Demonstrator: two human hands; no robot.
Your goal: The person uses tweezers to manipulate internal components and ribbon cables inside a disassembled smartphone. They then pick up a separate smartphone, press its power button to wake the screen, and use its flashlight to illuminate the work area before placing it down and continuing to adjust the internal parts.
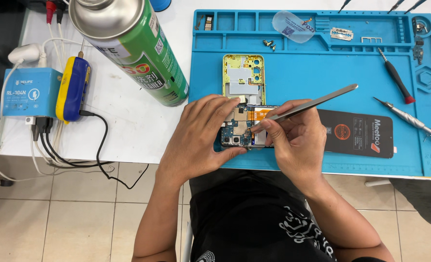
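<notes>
An opened phone [242,127] lies on a blue work mat [312,73], its circuit board and an orange flex cable exposed. My left hand [203,138] grips the phone's left end, with fingers over its top and bottom edges. My right hand [295,138] pinches metal tweezers [312,103], whose tip rests on the board near the phone's middle. A yellow-green phone frame [243,77] lies just behind the phone.
A large green spray can [133,43] lies on the white table at left, beside a blue charging box [28,92] with cables. On the mat: a black phone screen [358,133], two screwdrivers [395,75], small screws [269,44], a razor blade [341,33].
</notes>
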